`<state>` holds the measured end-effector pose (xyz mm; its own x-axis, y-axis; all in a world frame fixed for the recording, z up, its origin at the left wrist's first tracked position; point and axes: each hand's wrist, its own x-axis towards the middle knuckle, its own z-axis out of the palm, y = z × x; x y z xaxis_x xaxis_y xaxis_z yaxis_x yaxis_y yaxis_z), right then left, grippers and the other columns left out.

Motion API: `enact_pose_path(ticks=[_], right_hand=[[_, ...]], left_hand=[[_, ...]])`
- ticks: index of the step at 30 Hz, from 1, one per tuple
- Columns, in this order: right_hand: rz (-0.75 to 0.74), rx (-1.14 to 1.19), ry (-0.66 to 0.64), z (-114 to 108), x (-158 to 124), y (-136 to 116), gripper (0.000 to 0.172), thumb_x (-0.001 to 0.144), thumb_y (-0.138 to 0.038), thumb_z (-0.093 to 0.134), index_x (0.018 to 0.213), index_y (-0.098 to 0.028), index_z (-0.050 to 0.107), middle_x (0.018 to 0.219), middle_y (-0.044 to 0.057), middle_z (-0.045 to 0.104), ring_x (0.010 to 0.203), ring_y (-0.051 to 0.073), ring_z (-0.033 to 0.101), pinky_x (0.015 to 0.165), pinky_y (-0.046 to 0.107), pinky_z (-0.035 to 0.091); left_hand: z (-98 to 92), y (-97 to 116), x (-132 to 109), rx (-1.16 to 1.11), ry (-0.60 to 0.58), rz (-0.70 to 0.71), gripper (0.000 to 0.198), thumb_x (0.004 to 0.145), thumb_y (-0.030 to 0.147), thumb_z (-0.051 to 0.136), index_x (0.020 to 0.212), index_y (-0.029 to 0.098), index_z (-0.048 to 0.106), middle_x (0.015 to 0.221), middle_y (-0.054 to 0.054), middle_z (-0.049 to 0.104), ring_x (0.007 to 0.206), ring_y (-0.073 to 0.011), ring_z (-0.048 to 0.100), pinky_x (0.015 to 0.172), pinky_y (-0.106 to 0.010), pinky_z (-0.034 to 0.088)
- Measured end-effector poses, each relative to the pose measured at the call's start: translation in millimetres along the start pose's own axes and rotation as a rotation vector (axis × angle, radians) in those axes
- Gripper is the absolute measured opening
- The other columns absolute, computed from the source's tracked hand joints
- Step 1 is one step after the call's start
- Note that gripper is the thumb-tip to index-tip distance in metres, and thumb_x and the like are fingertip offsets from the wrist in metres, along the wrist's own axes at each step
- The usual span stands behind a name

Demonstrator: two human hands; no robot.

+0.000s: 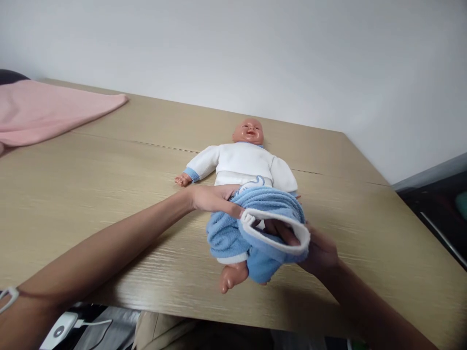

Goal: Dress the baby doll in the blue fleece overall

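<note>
A baby doll [250, 130] lies face up on the wooden table [164, 272], its head away from me. It wears a white top [244, 158] with blue cuffs. Blue fleece pants [226, 238] with white edging cover its legs, and one bare foot shows below a cuff. My left hand [215, 198] pinches the bunched blue cloth at the left of the white-edged opening. On the right, my right hand [317, 250] grips the other side of that opening, with fingers showing inside it.
A pink cloth [54, 109] lies at the table's far left. A white wall [233, 53] rises behind the table. Below the front edge, at lower left, is a white device [60, 330] with a cable. Dark furniture [434, 204] stands beyond the right edge.
</note>
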<state>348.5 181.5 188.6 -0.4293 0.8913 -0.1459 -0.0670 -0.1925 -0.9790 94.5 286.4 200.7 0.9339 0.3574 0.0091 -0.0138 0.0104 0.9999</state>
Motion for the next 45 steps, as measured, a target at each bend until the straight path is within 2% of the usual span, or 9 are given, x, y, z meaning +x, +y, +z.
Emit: enact_pose_path(ticks=[3, 9, 12, 16, 20, 23, 31, 39, 45], right_hand=[[0.086, 0.022, -0.012, -4, -9, -4, 0.045, 0.086, -0.064, 0.086, 0.104, -0.024, 0.078, 0.094, 0.007, 0.078, 0.087, 0.027, 0.076, 0.080, 0.039, 0.065], [0.102, -0.176, -0.086, 8, -55, -11, 0.079, 0.076, -0.066, 0.097, 0.139, -0.023, 0.075, 0.131, 0.014, 0.080, 0.125, 0.039, 0.073, 0.112, 0.054, 0.058], [0.137, -0.204, -0.013, 24, -74, -15, 0.075, 0.072, -0.064, 0.099, 0.131, -0.022, 0.079, 0.128, 0.015, 0.082, 0.121, 0.041, 0.075, 0.113, 0.057, 0.058], [0.118, -0.163, 0.146, 38, -78, -8, 0.072, 0.070, -0.062, 0.101, 0.128, -0.024, 0.080, 0.130, 0.013, 0.083, 0.125, 0.042, 0.075, 0.117, 0.059, 0.056], [-0.023, -0.237, 0.514, 48, -72, -1, 0.050, 0.090, -0.065, 0.085, 0.122, -0.027, 0.080, 0.127, 0.011, 0.083, 0.120, 0.039, 0.076, 0.110, 0.055, 0.061], [-0.149, -0.515, 0.646, 54, -71, -2, 0.041, 0.095, -0.060, 0.082, 0.121, -0.028, 0.075, 0.118, 0.010, 0.083, 0.109, 0.036, 0.076, 0.099, 0.048, 0.063], [0.025, -0.481, 0.522, 69, -87, 3, 0.060, 0.095, -0.058, 0.082, 0.144, -0.028, 0.065, 0.139, 0.011, 0.078, 0.129, 0.036, 0.073, 0.109, 0.048, 0.060], [-0.020, -0.935, 0.773, 65, -97, 30, 0.026, 0.091, -0.052, 0.072, 0.102, -0.029, 0.066, 0.085, 0.005, 0.077, 0.077, 0.032, 0.073, 0.071, 0.041, 0.052], [0.075, -0.880, 0.661, 64, -93, 37, 0.027, 0.092, -0.049, 0.067, 0.107, -0.027, 0.067, 0.085, 0.003, 0.079, 0.077, 0.030, 0.076, 0.070, 0.037, 0.053]], left_hand=[[-1.1, -3, -1, 0.055, 0.025, -0.054, 0.044, 0.078, 0.057, 0.095, 0.090, 0.019, 0.074, 0.083, -0.001, 0.071, 0.085, -0.0205, 0.067, 0.088, -0.033, 0.061], [9.2, 13, -1, 0.161, -0.145, -0.114, 0.030, 0.098, 0.049, 0.079, 0.095, 0.020, 0.074, 0.092, 0.001, 0.074, 0.087, -0.0164, 0.066, 0.083, -0.025, 0.056], [19.9, 27, -1, 0.168, -0.215, -0.169, 0.035, 0.102, 0.056, 0.075, 0.102, 0.021, 0.078, 0.100, 0.001, 0.078, 0.092, -0.0168, 0.070, 0.080, -0.024, 0.056], [37.3, 41, -3, 0.144, -0.289, -0.216, 0.033, 0.090, 0.052, 0.090, 0.102, 0.023, 0.080, 0.090, 0.000, 0.080, 0.088, -0.0209, 0.075, 0.080, -0.029, 0.059], [52.3, 41, 0, 0.334, -0.112, -0.185, 0.021, 0.092, 0.042, 0.081, 0.088, 0.022, 0.073, 0.083, 0.001, 0.075, 0.082, -0.0210, 0.071, 0.077, -0.031, 0.056], [59.0, 36, 3, 0.440, 0.013, -0.189, 0.018, 0.095, 0.039, 0.070, 0.092, 0.022, 0.067, 0.092, 0.001, 0.075, 0.085, -0.0208, 0.070, 0.079, -0.032, 0.053], [74.7, 21, 6, 0.780, 0.111, -0.184, 0.031, 0.089, 0.036, 0.072, 0.117, 0.024, 0.065, 0.109, -0.007, 0.080, 0.103, -0.0324, 0.077, 0.084, -0.038, 0.053], [92.0, 23, 3, 1.173, 0.130, -0.263, 0.057, 0.086, 0.043, 0.081, 0.134, 0.022, 0.059, 0.117, -0.015, 0.076, 0.109, -0.0399, 0.074, 0.082, -0.041, 0.056], [93.6, 28, 0, 1.114, 0.031, -0.350, 0.071, 0.084, 0.030, 0.083, 0.144, 0.021, 0.047, 0.121, -0.013, 0.075, 0.107, -0.0361, 0.075, 0.081, -0.038, 0.054]])
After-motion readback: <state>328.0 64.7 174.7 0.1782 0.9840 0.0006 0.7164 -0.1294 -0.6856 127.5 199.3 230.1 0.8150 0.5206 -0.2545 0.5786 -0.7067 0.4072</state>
